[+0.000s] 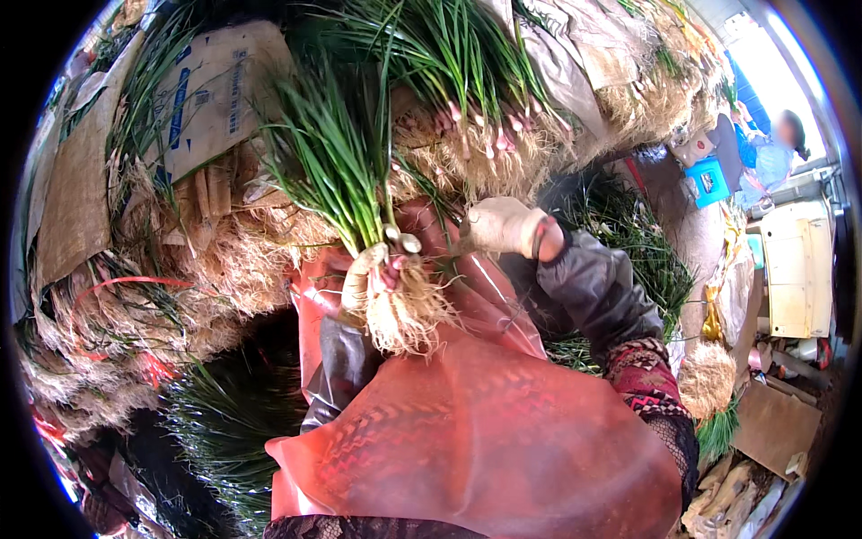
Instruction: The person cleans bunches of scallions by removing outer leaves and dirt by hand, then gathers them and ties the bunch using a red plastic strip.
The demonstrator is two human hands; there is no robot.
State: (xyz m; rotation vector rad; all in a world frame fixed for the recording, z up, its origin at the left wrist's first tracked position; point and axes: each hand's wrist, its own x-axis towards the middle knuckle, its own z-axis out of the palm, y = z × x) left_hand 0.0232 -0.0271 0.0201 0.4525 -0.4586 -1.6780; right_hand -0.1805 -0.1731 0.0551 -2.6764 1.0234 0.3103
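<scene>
My left hand (361,278), in a pale glove, is wrapped round a bunch of green garlic (346,193). Its long leaves point up and away, while the pinkish bulbs and pale stringy roots (409,310) hang toward me over a translucent red apron (485,422). To the right of the bunch is my right hand (509,226), also gloved, fingers drawn together and turned leftward. Anything between those fingers is too small or hidden to make out. Just beyond, more green garlic (480,117) lies heaped, bulbs and roots facing me.
A rooty pile (242,238) stretches along the left, partly covered by a flattened cardboard sheet (224,94) and sacking. Green leaves (224,431) fill the lower left, more leaves (620,234) lie right. Far right, another person (772,162) is near a blue container (708,182) and cream box (797,269).
</scene>
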